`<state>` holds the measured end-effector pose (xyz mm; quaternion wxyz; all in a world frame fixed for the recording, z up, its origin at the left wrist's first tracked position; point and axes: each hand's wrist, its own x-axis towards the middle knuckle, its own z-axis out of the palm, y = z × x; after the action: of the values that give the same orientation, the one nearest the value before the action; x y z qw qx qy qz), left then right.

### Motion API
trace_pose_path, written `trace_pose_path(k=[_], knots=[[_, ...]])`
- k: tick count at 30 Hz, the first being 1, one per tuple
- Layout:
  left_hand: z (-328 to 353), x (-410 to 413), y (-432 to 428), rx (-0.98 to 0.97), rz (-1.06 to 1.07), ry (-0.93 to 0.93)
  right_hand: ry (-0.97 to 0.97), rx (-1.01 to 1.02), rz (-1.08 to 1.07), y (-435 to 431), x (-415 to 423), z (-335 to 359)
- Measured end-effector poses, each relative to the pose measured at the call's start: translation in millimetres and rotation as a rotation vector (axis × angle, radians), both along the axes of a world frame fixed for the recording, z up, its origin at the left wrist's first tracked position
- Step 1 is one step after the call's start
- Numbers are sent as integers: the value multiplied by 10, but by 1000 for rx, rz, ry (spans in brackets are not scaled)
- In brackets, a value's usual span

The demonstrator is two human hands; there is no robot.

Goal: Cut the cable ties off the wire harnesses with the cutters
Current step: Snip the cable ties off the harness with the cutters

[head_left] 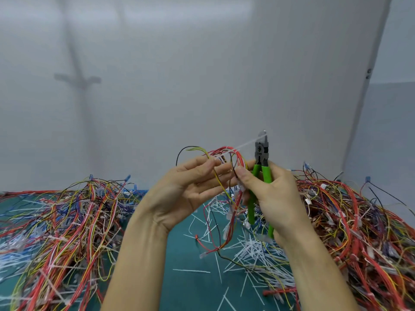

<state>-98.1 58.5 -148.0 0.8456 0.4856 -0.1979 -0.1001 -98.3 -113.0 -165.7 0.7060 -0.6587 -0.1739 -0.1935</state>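
1. Two bare forearms (139, 254) rose from the lower edge. The left hand (188, 189), palm turned inward, pinched a wire harness (233, 158) between thumb and fingers, high above the table (186, 254).
2. The right hand (274, 194) gripped the green-handled cutters (261, 158) upright, tips at a white cable tie (244, 144) slanting off the harness.
3. Cut ties (253, 254) littered the green table between a left heap (62, 221) and a right heap (359, 221) of tangled harnesses.

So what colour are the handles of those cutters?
Bright green, on the grey-headed metal cutters gripped by the right hand; head view.
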Motion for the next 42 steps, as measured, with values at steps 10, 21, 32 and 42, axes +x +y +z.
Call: trace_pose_path(k=[10, 21, 32, 42], knots=[[-7, 11, -86, 30, 93, -16, -37, -305, 76, 90, 22, -57], [-52, 95, -60, 221, 557, -267, -17, -796, -225, 47, -107, 33], [-47, 80, -108, 307, 563, -311, -32, -841, -217, 50, -126, 56], [-32, 54, -130, 318, 586, -346, 13, -859, -209, 32, -144, 74]])
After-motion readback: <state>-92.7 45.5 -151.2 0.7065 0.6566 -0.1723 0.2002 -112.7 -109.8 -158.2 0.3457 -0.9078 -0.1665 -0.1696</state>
